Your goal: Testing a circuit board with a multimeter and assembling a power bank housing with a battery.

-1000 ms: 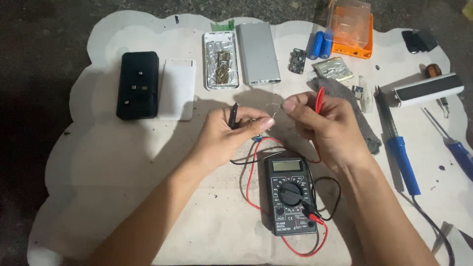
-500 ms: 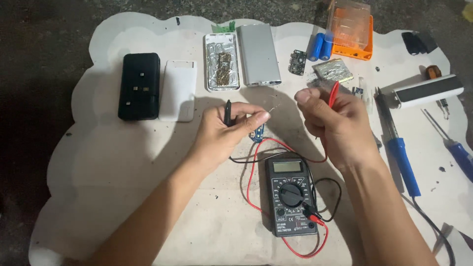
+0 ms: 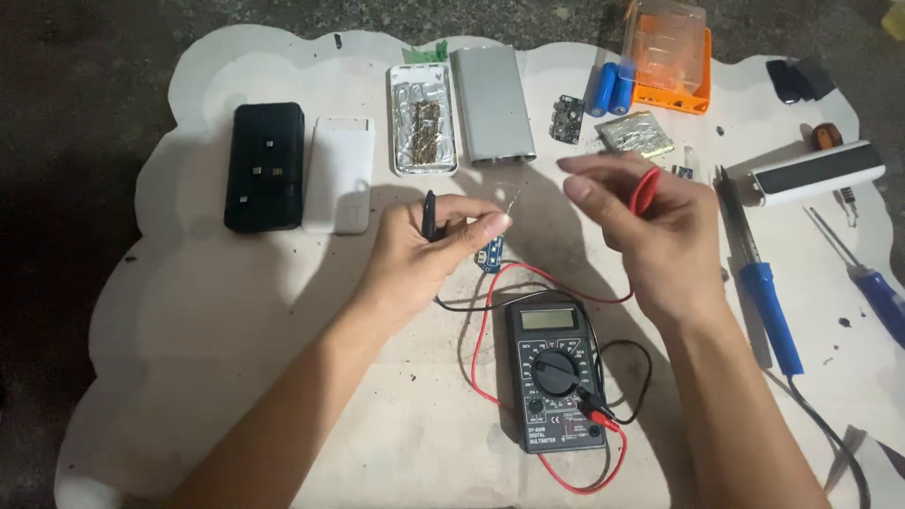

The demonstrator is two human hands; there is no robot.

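Your left grip (image 3: 443, 247) pinches the black probe (image 3: 430, 215); your right (image 3: 660, 236) clasps the red probe (image 3: 645, 191) (tip hidden). Steady both above the small blue board (image 3: 489, 255), just far of the meter (image 3: 558, 375).

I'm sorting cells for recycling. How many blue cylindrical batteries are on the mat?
2: blue batteries standing side by side at the mat's far edge, against the orange box. More may hide inside the box.

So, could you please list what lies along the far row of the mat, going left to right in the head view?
Black rectangular case → white flat cover → opened white power-bank shell → silver metal casing → blue cylindrical cells → orange plastic box.
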